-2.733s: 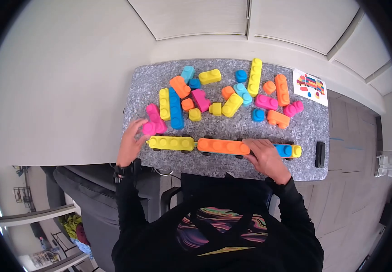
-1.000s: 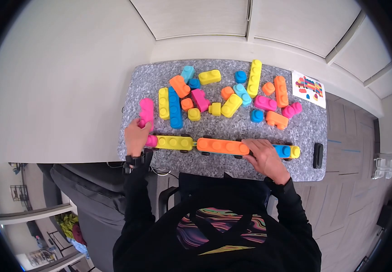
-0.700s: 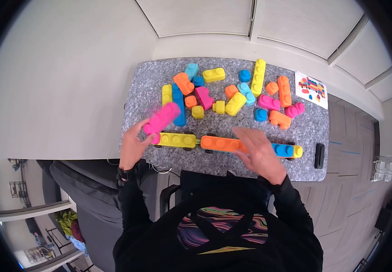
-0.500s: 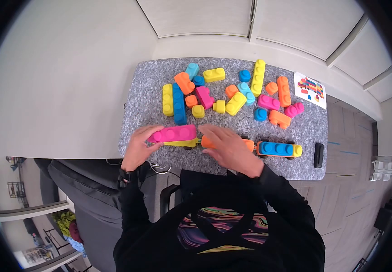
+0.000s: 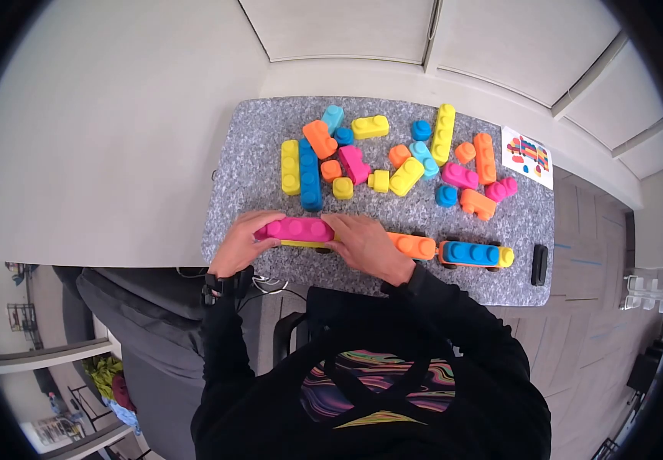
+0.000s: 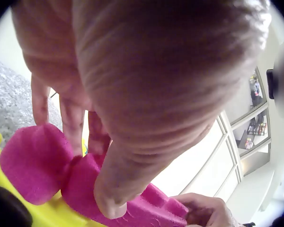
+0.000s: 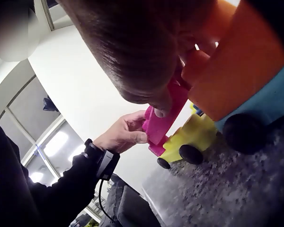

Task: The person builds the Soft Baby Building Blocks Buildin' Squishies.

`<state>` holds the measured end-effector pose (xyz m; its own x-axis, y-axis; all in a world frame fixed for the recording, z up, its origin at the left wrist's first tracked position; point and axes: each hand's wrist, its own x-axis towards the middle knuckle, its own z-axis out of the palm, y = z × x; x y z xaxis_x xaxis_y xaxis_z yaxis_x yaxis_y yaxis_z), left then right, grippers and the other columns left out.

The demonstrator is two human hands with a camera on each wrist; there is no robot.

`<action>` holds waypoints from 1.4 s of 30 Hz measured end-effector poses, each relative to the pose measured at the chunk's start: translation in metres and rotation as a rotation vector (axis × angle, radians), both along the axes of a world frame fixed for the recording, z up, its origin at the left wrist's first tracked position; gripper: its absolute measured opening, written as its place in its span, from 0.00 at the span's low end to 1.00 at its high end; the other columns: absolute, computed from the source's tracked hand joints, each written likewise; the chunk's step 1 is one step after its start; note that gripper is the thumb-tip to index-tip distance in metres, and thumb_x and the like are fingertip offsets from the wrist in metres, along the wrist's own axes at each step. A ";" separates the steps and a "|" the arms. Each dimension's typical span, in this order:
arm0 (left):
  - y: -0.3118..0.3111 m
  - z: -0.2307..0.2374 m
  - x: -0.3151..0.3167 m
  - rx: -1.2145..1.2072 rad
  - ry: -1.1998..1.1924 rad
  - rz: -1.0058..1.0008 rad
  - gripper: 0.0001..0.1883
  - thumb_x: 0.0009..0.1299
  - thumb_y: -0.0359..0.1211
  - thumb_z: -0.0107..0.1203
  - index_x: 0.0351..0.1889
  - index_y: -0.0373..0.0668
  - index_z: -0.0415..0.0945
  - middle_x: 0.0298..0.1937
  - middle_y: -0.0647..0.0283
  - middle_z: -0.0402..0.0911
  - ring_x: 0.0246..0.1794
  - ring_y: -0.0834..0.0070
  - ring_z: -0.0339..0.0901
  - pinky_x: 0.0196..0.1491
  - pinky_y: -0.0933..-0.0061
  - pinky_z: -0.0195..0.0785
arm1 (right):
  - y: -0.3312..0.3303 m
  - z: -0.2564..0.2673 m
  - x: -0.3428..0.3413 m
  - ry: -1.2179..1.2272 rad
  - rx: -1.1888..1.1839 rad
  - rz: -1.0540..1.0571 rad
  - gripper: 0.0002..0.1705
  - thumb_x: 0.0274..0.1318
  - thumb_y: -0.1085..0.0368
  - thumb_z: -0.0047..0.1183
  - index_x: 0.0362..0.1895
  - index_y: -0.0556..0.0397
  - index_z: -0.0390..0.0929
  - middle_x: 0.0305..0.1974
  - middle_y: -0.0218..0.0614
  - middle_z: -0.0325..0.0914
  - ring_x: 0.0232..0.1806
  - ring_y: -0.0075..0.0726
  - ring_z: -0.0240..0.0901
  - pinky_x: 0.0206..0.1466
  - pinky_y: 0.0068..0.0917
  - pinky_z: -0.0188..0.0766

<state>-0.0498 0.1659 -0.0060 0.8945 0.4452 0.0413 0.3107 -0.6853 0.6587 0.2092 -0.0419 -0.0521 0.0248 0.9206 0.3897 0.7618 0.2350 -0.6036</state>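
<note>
My left hand (image 5: 238,244) grips the left end of a long pink block (image 5: 298,228), thumb on its near side. At the other end my right hand (image 5: 370,247) pinches the same block. It lies lengthwise over a yellow wheeled car (image 7: 199,132). In the right wrist view, a wedge of space shows between block and car toward the right hand. A small rounded pink block (image 6: 35,163) sits on the car's left end. Behind the right hand, an orange car (image 5: 414,245) is partly covered. Farther right stands a car with a blue block (image 5: 469,254) on it.
Loose blocks lie along the back of the grey speckled table (image 5: 228,184), among them a long blue block (image 5: 310,175) and a tall yellow block (image 5: 444,134). A printed picture sheet (image 5: 528,156) is at the back right; a black object (image 5: 539,264) lies by the right edge.
My left hand lifted the long pink block from the table's left side and swung it over the yellow car. My right hand left the orange car and moved left to the block's other end.
</note>
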 end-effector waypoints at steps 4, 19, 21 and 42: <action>-0.002 0.002 0.000 -0.119 0.058 0.030 0.33 0.67 0.23 0.79 0.73 0.42 0.86 0.71 0.52 0.89 0.70 0.47 0.86 0.71 0.53 0.80 | -0.002 0.004 -0.001 0.001 -0.049 0.017 0.32 0.72 0.58 0.72 0.73 0.56 0.77 0.60 0.50 0.90 0.57 0.64 0.89 0.60 0.54 0.84; 0.001 -0.010 0.006 -0.091 0.111 -0.008 0.33 0.66 0.22 0.80 0.72 0.42 0.87 0.68 0.52 0.91 0.65 0.52 0.89 0.69 0.57 0.82 | -0.002 -0.010 -0.002 -0.220 -0.048 0.014 0.24 0.72 0.57 0.69 0.62 0.54 0.78 0.48 0.40 0.87 0.51 0.50 0.90 0.55 0.47 0.80; 0.002 -0.010 0.009 -0.120 0.125 0.001 0.32 0.65 0.22 0.80 0.70 0.41 0.87 0.66 0.51 0.91 0.65 0.48 0.88 0.68 0.54 0.81 | -0.001 -0.012 -0.002 -0.221 -0.053 0.009 0.23 0.72 0.57 0.69 0.62 0.54 0.78 0.48 0.40 0.88 0.51 0.50 0.90 0.55 0.47 0.80; -0.006 0.000 0.015 -0.019 0.172 0.000 0.33 0.64 0.24 0.82 0.69 0.40 0.85 0.61 0.48 0.91 0.61 0.43 0.87 0.66 0.50 0.80 | -0.009 0.022 0.024 -0.168 0.028 -0.020 0.32 0.70 0.56 0.72 0.72 0.56 0.80 0.55 0.45 0.90 0.57 0.56 0.89 0.63 0.49 0.81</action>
